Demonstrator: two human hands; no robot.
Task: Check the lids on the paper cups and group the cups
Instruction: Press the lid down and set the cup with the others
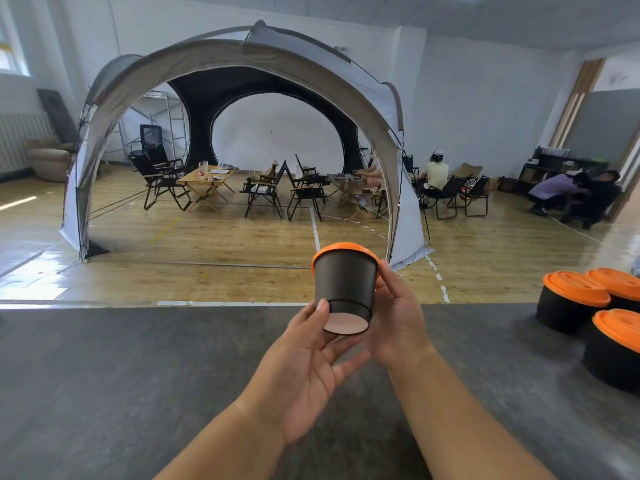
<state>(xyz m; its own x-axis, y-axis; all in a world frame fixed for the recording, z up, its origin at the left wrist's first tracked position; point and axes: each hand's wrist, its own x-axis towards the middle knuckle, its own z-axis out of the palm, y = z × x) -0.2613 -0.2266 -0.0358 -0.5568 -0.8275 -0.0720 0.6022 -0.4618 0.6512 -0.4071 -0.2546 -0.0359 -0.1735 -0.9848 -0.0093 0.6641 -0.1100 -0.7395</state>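
A black paper cup with an orange lid is held up above the grey table, tilted so its pale bottom faces me. My left hand holds it from below, thumb on the base rim. My right hand grips its right side, fingers curled behind the wall. At the table's right edge stand three more black cups with orange lids: one at the left, one behind it, one nearest me.
Beyond the table's far edge lies a wooden floor with a large grey dome tent, folding chairs and a low wooden table. People sit and crouch at the far right.
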